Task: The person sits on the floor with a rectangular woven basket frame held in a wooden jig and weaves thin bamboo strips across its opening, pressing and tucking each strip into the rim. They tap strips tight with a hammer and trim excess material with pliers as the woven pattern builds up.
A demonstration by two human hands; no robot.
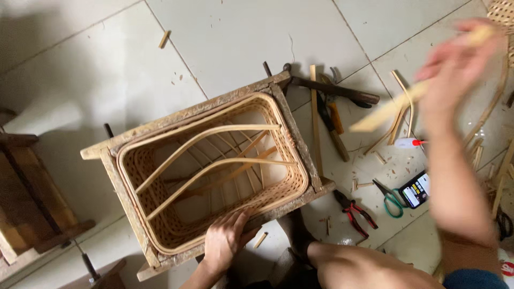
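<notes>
Centrally: rattan basket (pixel 214 171), rectangular, open-topped, seated inside a rough wooden mould frame (pixel 128 206) on pale floor tiles (pixel 241 37). Long axis running from near left to far right. 2 bent cane strips (pixel 214 136) spanning the opening along that axis.

Left hand (pixel 225 241): fingers spread, palm pressed on the near rim of frame and basket, steadying, closed on nothing. Nearer of the 2 hands to the basket.

Right hand (pixel 455 67): raised at far right, blurred by motion, fingers clamped on a flat cane strip (pixel 399 104). Strip slanting down and left, its free end aimed toward the basket's far right corner, well apart from it. Basket lying down and to the left of this grip.

Right of the frame, on the tiles: hand tools with dark handles (pixel 334 115) by the far corner; red-handled pliers (pixel 356 211); green-handled scissors (pixel 391 200); small dark device with a lit screen (pixel 416 190); white tube with red cap (pixel 409 143); loose cane offcuts (pixel 399 115) and shavings.

Far left edge: second wooden frame (pixel 27 198), partly in view. Bare knee (pixel 353 267) at the near edge.
</notes>
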